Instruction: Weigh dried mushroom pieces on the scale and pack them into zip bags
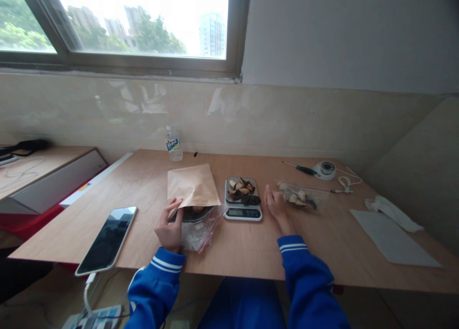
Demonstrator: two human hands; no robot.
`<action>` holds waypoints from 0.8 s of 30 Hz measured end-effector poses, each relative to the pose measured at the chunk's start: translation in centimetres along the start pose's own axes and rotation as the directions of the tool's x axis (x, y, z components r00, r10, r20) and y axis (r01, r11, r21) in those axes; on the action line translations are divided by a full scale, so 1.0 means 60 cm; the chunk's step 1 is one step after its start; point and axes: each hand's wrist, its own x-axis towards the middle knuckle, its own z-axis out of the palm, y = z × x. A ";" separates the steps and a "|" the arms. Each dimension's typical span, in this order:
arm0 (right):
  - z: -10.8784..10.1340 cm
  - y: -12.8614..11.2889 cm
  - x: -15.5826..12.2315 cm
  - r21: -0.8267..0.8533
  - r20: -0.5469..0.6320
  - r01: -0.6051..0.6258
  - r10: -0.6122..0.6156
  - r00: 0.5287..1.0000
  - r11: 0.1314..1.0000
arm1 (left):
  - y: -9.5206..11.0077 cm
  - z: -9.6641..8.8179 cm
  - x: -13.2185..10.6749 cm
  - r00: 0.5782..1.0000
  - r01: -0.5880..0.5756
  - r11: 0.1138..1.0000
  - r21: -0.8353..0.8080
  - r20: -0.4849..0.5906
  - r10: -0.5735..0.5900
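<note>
My left hand [169,226] rests on the wooden table [244,247], fingers curled at the edge of a brown paper envelope [192,185] that lies over a shallow metal dish [193,214] and a clear zip bag [198,233]. A small kitchen scale [243,213] stands in the middle with several dark and pale dried pieces [243,191] piled on its platform. My right hand [276,209] lies open and flat just right of the scale, fingers stretched towards a clear zip bag of similar pieces [301,196].
A phone [107,239] lies at the front left, its cable hanging off the edge. At the back stand a small bottle [173,146], a screwdriver [299,168] and a round white device [325,169]. A grey sheet [392,238] and white cloth [392,213] lie right.
</note>
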 end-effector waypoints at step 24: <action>-0.005 0.011 -0.005 -0.060 -0.059 -0.036 0.033 0.998 0.998 | 0.037 -0.037 -0.011 0.793 -0.371 0.928 0.002 0.520 0.316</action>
